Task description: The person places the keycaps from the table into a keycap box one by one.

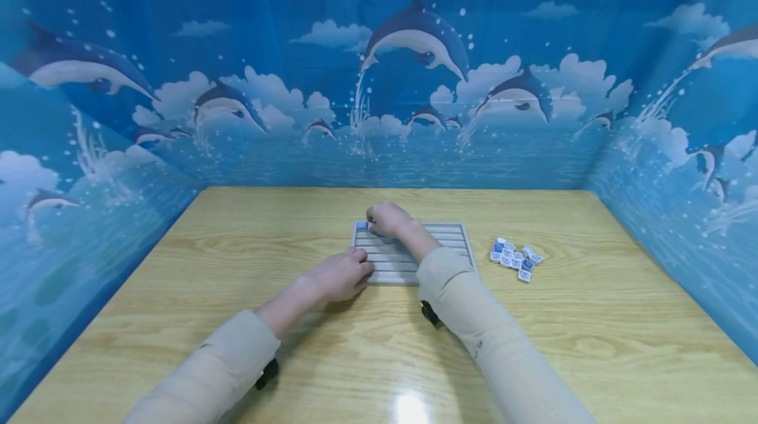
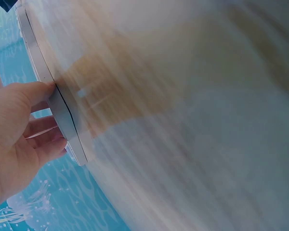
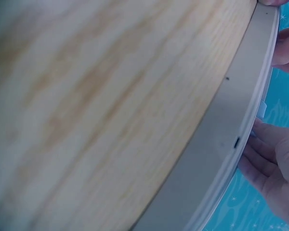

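A pale slotted tray [image 1: 391, 277] with several parallel ridges lies on the table. My left hand [image 1: 342, 274] grips its near left corner; in the left wrist view the thumb and fingers stand on either side of the tray's edge [image 2: 62, 115]. My right hand [image 1: 389, 218] reaches over the tray to its far left corner, fingers curled downward. At its fingertips shows a small white tile [image 1: 371, 227], partly hidden by the hand. Just left of that, a blue tile [image 1: 362, 226] sits in the top row. In the right wrist view, the right hand [image 3: 274, 163] is beside the tray's long side.
A loose cluster of small white and blue tiles [image 1: 506, 254] with dark markings lies right of the tray. Wood-grain table [image 1: 266, 226] surrounds the tray. A blue dolphin-print curtain [image 1: 331, 81] rises at the back and both sides.
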`<state>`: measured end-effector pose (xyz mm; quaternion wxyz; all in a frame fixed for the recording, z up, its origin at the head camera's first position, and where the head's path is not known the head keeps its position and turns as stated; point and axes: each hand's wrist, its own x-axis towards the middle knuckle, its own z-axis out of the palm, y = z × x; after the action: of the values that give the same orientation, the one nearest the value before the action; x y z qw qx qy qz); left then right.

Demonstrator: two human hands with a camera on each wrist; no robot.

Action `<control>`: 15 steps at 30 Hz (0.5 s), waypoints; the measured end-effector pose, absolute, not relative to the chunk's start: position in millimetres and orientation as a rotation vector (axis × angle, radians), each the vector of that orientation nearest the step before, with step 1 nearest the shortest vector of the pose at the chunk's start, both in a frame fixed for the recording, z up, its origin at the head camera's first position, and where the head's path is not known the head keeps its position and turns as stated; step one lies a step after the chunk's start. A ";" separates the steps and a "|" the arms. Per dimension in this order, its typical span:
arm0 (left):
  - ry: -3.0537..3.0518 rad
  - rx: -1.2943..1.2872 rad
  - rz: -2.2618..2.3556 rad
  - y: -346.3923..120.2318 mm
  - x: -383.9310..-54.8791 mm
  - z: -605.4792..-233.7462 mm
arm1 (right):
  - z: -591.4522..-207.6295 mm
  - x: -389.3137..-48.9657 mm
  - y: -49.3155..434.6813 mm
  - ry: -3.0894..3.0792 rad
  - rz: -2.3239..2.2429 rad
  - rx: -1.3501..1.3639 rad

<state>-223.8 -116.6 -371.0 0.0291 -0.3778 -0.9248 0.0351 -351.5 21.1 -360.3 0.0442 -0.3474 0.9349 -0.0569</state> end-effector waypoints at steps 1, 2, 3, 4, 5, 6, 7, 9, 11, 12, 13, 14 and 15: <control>-2.857 -1.165 0.108 -116.3 -223.7 -370.8 | -360.0 -351.3 21.2 2.855 -0.170 -1.054; -2.861 -1.164 0.106 -116.0 -223.7 -370.4 | -359.7 -351.1 21.1 2.853 -0.166 -1.045; -2.865 -1.162 0.106 -115.7 -223.7 -370.4 | -359.4 -350.8 21.0 2.852 -0.163 -1.034; -2.868 -1.160 0.105 -115.5 -223.8 -370.5 | -359.1 -350.5 20.9 2.851 -0.156 -1.026; -2.871 -1.158 0.104 -115.4 -224.1 -370.7 | -358.8 -350.3 20.9 2.852 -0.145 -1.017; -2.875 -1.155 0.108 -115.3 -224.2 -370.9 | -358.7 -350.1 20.9 2.853 -0.138 -1.006; -2.877 -1.154 0.109 -115.1 -224.4 -371.2 | -358.6 -350.0 21.0 2.856 -0.128 -0.997; -2.882 -1.151 0.116 -115.0 -224.6 -371.7 | -358.2 -349.3 21.6 2.859 -0.105 -0.978; -2.882 -1.150 0.115 -114.9 -224.6 -371.9 | -357.8 -348.7 22.7 2.860 -0.088 -0.961; -2.880 -1.151 0.115 -114.8 -224.4 -371.7 | -357.4 -348.3 23.5 2.861 -0.087 -0.954; -2.876 -1.154 0.112 -114.9 -224.3 -371.7 | -356.9 -347.9 24.6 2.862 -0.085 -0.948; -2.872 -1.156 0.107 -115.0 -224.3 -371.7 | -356.3 -347.6 25.7 2.861 -0.091 -0.942; -2.867 -1.159 0.105 -115.0 -224.2 -371.7 | -355.4 -347.2 27.2 2.860 -0.103 -0.935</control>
<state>-224.2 -115.0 -371.7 0.0237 -0.3745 -0.9263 0.0338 -347.2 27.2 -355.4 0.0652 -0.3099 0.9479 -0.0342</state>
